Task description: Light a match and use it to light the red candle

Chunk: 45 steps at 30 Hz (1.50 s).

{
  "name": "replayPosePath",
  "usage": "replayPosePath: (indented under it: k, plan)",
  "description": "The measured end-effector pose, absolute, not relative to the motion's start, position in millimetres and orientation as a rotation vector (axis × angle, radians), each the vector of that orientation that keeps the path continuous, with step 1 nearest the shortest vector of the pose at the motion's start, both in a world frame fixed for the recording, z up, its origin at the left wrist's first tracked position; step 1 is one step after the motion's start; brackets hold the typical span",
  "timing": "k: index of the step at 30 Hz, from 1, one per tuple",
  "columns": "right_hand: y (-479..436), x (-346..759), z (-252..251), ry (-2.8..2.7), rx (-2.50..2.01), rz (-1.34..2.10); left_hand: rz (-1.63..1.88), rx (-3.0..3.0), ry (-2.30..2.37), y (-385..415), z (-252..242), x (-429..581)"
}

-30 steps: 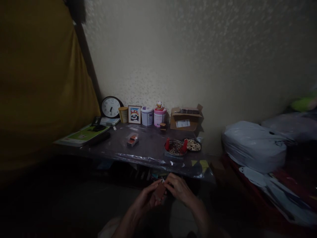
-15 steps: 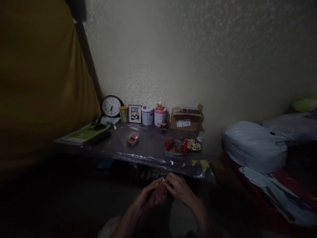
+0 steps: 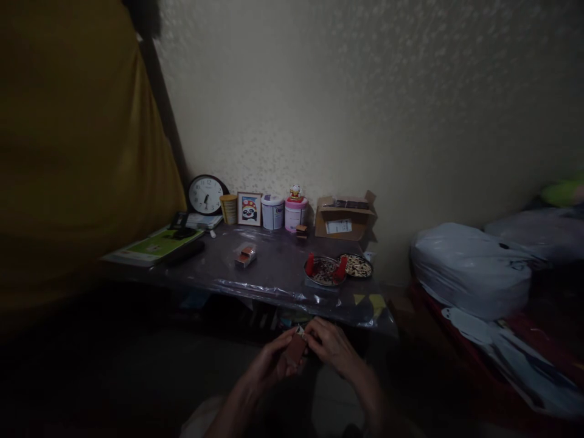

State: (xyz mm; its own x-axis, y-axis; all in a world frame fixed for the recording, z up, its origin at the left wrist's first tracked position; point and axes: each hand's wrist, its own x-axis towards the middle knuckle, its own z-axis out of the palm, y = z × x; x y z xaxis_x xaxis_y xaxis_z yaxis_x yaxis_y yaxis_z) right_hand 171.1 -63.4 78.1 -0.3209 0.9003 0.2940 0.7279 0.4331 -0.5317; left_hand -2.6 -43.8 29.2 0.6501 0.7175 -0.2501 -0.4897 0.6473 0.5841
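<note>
My left hand (image 3: 272,364) is closed round a small reddish-brown box (image 3: 295,349), held low in front of the table's near edge. My right hand (image 3: 332,347) meets it from the right, its fingertips pinched at the box's top end, where a small pale bit shows. What that bit is I cannot make out in the dim light. On the table a similar small box (image 3: 245,256) lies in clear wrap, and two round dishes (image 3: 325,272) (image 3: 356,266) with small sticks sit to the right, red pieces beside the nearer one.
A low table (image 3: 274,274) covered in clear plastic stands against the wall. At its back are a clock (image 3: 205,194), a framed picture (image 3: 249,209), two tins (image 3: 272,212) (image 3: 295,214) and an open cardboard box (image 3: 344,219). A yellow curtain (image 3: 68,152) hangs left; a white sack (image 3: 469,267) lies right.
Both hands stay together on the small box; they have shifted very slightly. Nothing on the table has moved.
</note>
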Motion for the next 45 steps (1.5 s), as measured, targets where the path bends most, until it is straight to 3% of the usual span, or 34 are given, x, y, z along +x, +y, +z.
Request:
replayPosePath:
  k: [18,27,45]
  plan:
    - [-50,175,64,-1.842,-1.328,0.538,0.78,0.5,0.41,-42,27,-5]
    - [-44,178,66,-1.409,-1.249,0.897,0.832,0.463,0.336,-43,34,-3]
    - [-49,153,67,-1.416,-1.112,0.815,0.959,0.355,0.269,-38,28,-1]
